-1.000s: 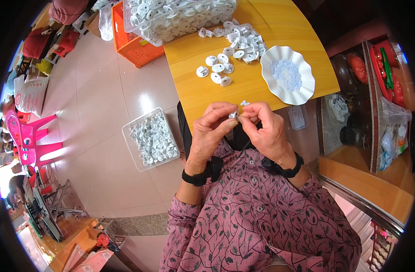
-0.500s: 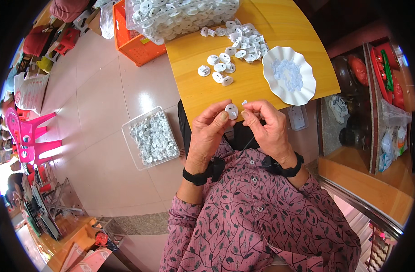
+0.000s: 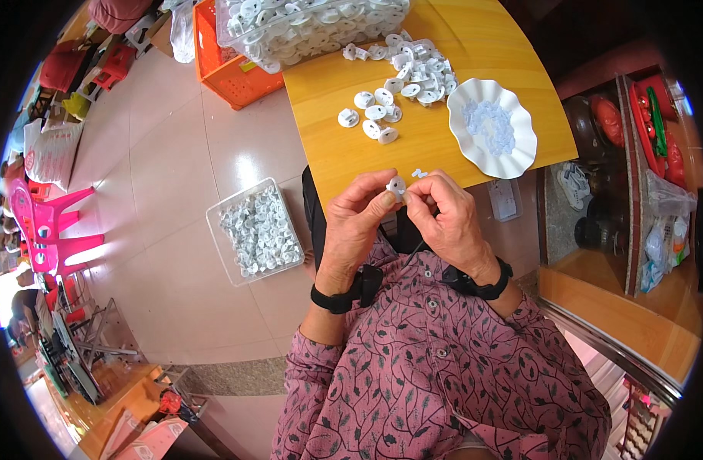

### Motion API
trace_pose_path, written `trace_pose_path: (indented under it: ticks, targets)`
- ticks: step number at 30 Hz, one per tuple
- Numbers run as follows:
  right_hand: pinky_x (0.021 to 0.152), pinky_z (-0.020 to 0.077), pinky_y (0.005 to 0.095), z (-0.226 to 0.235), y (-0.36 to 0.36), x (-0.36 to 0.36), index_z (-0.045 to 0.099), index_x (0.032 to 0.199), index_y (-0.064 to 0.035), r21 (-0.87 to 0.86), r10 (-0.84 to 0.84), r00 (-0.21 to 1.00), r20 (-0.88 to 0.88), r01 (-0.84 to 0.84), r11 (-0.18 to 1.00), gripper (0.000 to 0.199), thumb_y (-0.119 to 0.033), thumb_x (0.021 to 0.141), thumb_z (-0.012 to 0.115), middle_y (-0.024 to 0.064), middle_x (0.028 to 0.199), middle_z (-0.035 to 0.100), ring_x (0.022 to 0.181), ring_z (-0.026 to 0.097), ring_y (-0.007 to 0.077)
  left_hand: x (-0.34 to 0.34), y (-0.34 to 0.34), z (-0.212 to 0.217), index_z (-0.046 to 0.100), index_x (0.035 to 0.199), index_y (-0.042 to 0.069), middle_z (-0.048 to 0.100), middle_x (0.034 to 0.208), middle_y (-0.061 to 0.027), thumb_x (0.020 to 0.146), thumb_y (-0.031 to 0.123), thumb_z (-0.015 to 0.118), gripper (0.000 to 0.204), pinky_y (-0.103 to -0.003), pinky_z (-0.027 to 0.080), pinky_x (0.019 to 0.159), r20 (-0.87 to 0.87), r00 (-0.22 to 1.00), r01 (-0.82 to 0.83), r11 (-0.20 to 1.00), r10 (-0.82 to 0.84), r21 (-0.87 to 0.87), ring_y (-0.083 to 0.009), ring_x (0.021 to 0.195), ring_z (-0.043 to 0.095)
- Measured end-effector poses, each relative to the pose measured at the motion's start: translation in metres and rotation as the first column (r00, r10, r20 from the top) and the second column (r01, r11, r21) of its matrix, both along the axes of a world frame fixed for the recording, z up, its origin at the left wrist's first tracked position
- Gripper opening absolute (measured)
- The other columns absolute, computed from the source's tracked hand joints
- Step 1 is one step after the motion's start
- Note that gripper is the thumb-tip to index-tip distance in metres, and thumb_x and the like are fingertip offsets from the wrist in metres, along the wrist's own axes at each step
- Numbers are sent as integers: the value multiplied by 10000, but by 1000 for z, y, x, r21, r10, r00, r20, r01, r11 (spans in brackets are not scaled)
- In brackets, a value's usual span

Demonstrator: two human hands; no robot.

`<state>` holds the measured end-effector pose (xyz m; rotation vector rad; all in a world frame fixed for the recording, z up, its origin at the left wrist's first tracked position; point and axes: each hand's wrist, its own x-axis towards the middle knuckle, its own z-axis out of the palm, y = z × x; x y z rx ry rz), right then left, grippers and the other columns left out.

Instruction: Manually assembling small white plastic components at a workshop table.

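Note:
Between the thumb and fingers of my left hand [image 3: 357,215] is a round white plastic piece [image 3: 396,185] with small dark holes in its face. My right hand [image 3: 446,212] is closed in a pinch right at that piece's edge; whatever its fingertips hold is hidden. Just beyond the right fingers, tiny pale chips [image 3: 419,173] lie at the table's near edge. Farther off on the yellow table [image 3: 328,161] are several loose white round pieces [image 3: 375,113] and a pile of the same kind [image 3: 424,73]. A white scalloped dish [image 3: 524,146] at the right holds small translucent bluish chips [image 3: 489,126].
A clear bin [image 3: 271,57] full of white pieces stands at the table's far left, by an orange crate [image 3: 232,86]. Another clear bin [image 3: 241,280] of white pieces is on the floor to the left. Shelves [image 3: 635,192] stand right; a pink stool [image 3: 56,226] lies far left.
My right hand has moved in to the white piece, its fingertips now meeting the edge. The piece has tilted in my left hand. Tiny chips by the right fingers show more fully.

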<state>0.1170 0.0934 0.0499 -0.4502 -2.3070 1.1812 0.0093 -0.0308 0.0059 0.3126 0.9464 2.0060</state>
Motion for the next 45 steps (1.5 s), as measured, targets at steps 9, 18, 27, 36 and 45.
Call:
trace_pose_path:
  ticks: [9, 18, 27, 36, 45]
  targets:
    - [582, 475, 398, -1, -2, 0, 517, 915, -26, 103, 15, 1000, 1, -15, 995, 169, 16, 849, 667, 126, 816, 528, 680, 580, 317, 1, 0, -2, 668, 1207, -36, 617, 1141, -49, 905, -32, 689, 303, -273, 535, 918, -161, 987, -15, 999, 8, -38, -154, 1038, 642]
    - [613, 474, 402, -7, -3, -1, 523, 923, -17, 51, 29, 999, -22, -28, 998, 131, -3, 891, 649, 133, 812, 532, 688, 575, 318, 3, -1, -2, 639, 1256, -26, 660, 1134, -67, 942, 24, 667, 319, -317, 556, 899, -67, 998, -19, 1000, 17, -23, -169, 1018, 651]
    - [605, 488, 354, 3, -4, 1, 562, 926, 5, -349, 17, 998, 66, 7, 937, 85, -45, 946, 628, 119, 810, 609, 663, 624, 235, 1, -2, -1, 636, 1266, -14, 684, 1134, -85, 946, 58, 677, 331, -314, 564, 872, 25, 1000, -9, 1000, 9, 5, -169, 1009, 660]
    - [631, 490, 367, 1, -1, 1, 551, 907, -5, -119, 16, 1000, 27, -13, 993, 96, -29, 911, 643, 126, 812, 589, 711, 618, 277, 4, 2, -4, 660, 1229, -10, 687, 1096, -62, 938, 36, 682, 296, -290, 562, 860, 19, 1000, -7, 998, 8, -56, -142, 949, 657]
    - [629, 490, 367, -7, 9, 8, 575, 908, 0, -161, -40, 999, 11, 41, 986, 105, -44, 908, 671, 132, 810, 590, 707, 614, 298, -18, 21, 20, 644, 1240, -25, 689, 1091, -76, 987, 96, 633, 281, -304, 561, 856, 4, 997, 80, 973, -81, -218, -152, 943, 657]
